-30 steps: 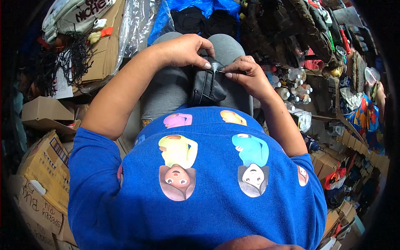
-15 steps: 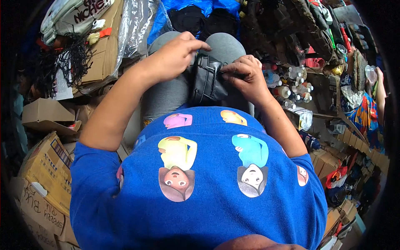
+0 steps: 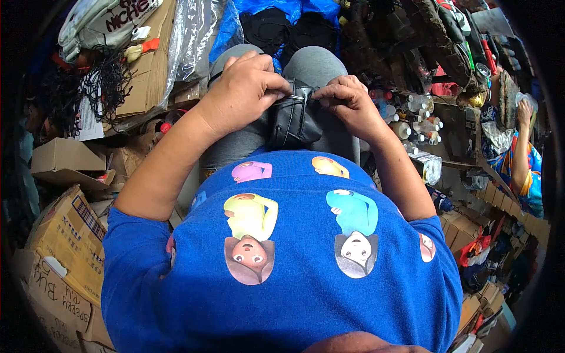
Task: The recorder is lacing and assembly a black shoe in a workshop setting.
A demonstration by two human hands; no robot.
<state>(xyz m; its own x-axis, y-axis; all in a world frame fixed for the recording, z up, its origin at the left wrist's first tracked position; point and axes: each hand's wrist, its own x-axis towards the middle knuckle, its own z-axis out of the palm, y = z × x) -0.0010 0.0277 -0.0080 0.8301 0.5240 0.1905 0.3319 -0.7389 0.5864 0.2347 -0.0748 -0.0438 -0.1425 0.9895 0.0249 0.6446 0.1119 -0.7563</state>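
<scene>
A black leather piece point(image 3: 288, 125), shaped like a shoe with raised seams or cord along it, lies on my lap between my grey-clad thighs. My left hand point(image 3: 247, 85) is at its upper left side, thumb and forefinger pinched together by the top edge. A thin bright line shows there; I cannot make out whether it is cord or a glint. My right hand point(image 3: 353, 106) is at the upper right edge, its fingertips pinched close to the leather. Whatever sits between the fingers of either hand is too small to name.
Black cords point(image 3: 103, 88) hang over flattened cardboard point(image 3: 138, 88) at far left, near an open cardboard box point(image 3: 67, 162). Several small bottles point(image 3: 421, 123) stand to the right. Round black pieces point(image 3: 265, 29) lie on blue plastic ahead. Another person's arm point(image 3: 521, 147) shows at far right.
My left hand has come down, its outstretched forefinger now pinched in at the leather's top edge. My right hand has shifted slightly. The other person's arm has moved left.
</scene>
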